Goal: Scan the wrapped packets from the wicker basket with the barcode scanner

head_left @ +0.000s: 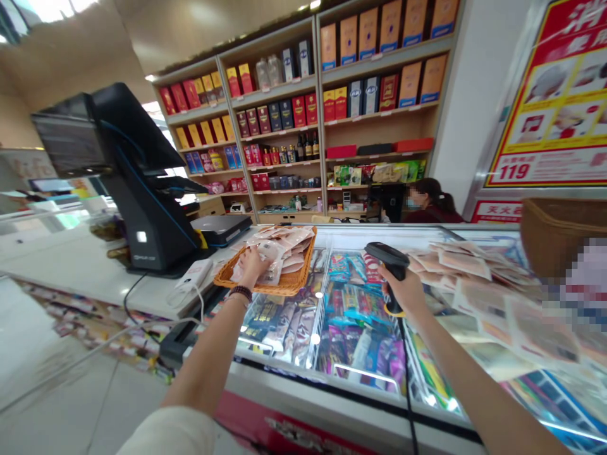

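Observation:
My left hand [252, 266], with a beaded bracelet at the wrist, reaches into an orange wicker basket [298, 284] and rests on flat clear packets [291, 241]. Whether its fingers grip a packet is not clear. My right hand [403, 287] is wrapped round the handle of a black barcode scanner [386, 254], whose cord hangs down in front. The scanner is above the glass top of a freezer [363, 379] full of colourful wrapped packs. More flat packets [474, 268] lie in a loose pile right of my right hand.
A black point-of-sale terminal [142, 189] stands on the white counter [80, 265] at the left, beside a white device [190, 281] with a cable. A brown basket [559, 234] is at the right. Behind the freezer are a seated person [434, 205] and shelves of boxes [284, 139].

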Demonstrator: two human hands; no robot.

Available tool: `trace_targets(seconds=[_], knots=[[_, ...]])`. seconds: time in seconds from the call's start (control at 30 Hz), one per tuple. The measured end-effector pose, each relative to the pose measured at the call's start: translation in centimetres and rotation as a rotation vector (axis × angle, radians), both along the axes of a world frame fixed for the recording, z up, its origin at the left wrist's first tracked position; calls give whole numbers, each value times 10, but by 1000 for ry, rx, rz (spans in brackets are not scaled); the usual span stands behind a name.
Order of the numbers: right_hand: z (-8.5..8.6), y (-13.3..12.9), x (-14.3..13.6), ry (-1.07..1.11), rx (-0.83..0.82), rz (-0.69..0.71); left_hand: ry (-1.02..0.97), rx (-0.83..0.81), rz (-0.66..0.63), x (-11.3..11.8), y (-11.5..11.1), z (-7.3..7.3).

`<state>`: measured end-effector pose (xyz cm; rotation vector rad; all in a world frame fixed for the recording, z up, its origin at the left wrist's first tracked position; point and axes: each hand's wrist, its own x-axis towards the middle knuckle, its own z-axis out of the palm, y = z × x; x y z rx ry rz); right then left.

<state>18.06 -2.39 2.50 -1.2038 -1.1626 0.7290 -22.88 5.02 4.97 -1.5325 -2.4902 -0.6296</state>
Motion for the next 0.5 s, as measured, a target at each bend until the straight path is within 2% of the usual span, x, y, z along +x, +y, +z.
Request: trace_targets(seconds=[0.1, 0.3, 0.4, 0.5], knots=[[1, -2, -1, 1, -5, -1, 6, 68, -75, 5, -7, 7], [-1, -1, 0, -1, -2, -11, 140, 137, -375, 28, -15, 9], [-4, 0, 2, -13, 11, -12, 195, 179, -469, 44, -17, 12], [-5, -1, 5, -25, 16, -8, 181, 208, -514, 58, -18, 21]])
